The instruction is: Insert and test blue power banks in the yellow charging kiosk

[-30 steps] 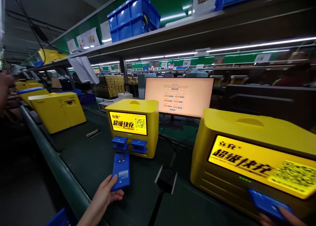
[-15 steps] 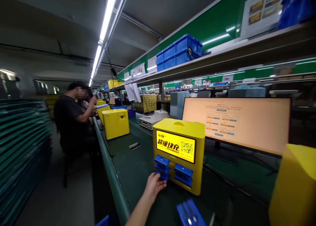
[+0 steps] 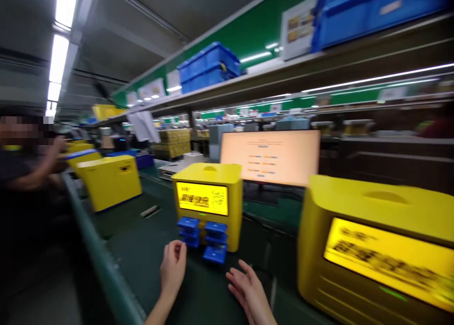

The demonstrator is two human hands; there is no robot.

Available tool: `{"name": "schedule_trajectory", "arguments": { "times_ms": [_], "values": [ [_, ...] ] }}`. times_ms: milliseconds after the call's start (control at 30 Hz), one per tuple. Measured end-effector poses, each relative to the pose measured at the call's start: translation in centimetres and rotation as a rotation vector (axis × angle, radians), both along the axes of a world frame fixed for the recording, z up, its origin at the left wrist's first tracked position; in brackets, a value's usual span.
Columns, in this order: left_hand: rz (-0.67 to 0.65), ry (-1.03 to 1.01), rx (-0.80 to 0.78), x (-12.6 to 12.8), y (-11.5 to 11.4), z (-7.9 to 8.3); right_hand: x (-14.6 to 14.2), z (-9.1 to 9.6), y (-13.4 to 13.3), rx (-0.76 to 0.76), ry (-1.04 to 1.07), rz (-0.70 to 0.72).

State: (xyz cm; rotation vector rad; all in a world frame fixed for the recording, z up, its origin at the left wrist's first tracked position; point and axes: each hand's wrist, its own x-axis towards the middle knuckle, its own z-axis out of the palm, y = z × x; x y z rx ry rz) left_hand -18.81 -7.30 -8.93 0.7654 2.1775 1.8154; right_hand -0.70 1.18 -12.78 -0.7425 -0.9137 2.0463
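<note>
We see our left hand (image 3: pixel 172 263), fingers loosely curled and holding nothing, nearer the blue plastic power banks (image 3: pixel 203 232) sticking out of the yellow charging cabinet (image 3: pixel 209 199). They lie at one o'clock from its fingertips, long axes pointing toward us. Our right hand (image 3: pixel 248 292) lies open and empty, with the banks at eleven o'clock.

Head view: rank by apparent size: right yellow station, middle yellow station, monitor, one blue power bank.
1. Right station, nearest the camera, so inflated
2. Monitor
3. Middle station, close to the monitor, unsure
4. Power bank

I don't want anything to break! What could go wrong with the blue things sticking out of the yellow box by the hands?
The blue power banks stick out of the middle yellow station. The left hand is close beside them and might bump one loose. The right hand hovers open near a dark cable and could snag it.
</note>
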Motion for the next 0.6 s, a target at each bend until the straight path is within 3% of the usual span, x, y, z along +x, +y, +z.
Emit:
{"name": "schedule_trajectory", "arguments": {
  "times_ms": [67,133,167,267,367,400,467,533,600],
  "values": [
    [-0.270,0.186,-0.039,3.6,1.6,1.0,6.4,-0.5,1.2,0.163,-0.116,-0.092],
    [-0.633,0.338,-0.030,8.5,4.9,3.4,13.8,-0.8,1.6,0.280,-0.252,-0.173],
    [-0.794,0.291,-0.005,11.3,7.2,5.0,17.5,-0.8,1.5,0.306,-0.323,-0.231],
    [-1.008,-0.110,0.220,19.3,14.5,11.1,26.6,-0.3,0.8,0.306,-0.512,-0.464],
    [-1.116,-0.309,0.276,23.9,18.9,16.1,31.8,0.3,0.5,0.252,-0.598,-0.693],
    [-1.133,-0.346,0.292,24.5,19.0,17.1,32.7,0.4,0.6,0.230,-0.604,-0.755],
    [-1.155,-0.373,0.332,24.5,17.1,17.7,33.6,0.6,1.3,0.201,-0.577,-0.853],
    [-1.151,-0.341,0.363,23.6,13.4,16.3,33.7,0.8,2.4,0.195,-0.502,-0.932],
    [-1.089,-0.263,0.331,22.7,9.6,13.2,33.2,1.2,3.4,0.240,-0.450,-0.956]
  ]
}}
